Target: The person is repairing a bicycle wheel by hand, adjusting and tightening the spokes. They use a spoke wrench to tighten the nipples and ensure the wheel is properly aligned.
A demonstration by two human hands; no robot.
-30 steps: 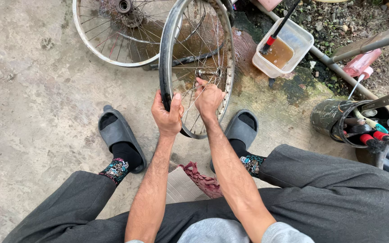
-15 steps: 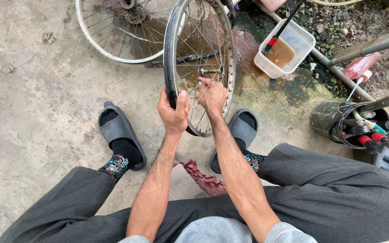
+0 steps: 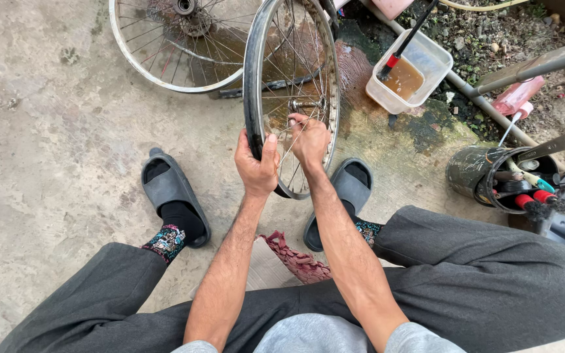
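Head view, looking down past grey trousers and two slippered feet on concrete. An upright bicycle wheel (image 3: pixel 290 98) stands at centre top of the frame. The left hand (image 3: pixel 256 167) is closed around its dark rim. The right hand (image 3: pixel 310 138) is among the spokes near the hub, fingers curled, probably pinching a spoke, though this is hard to see. A second wheel (image 3: pixel 171 46) lies flat at upper left. A tub (image 3: pixel 410 72) of brown liquid sits at upper right, a tool bucket (image 3: pixel 485 176) at right.
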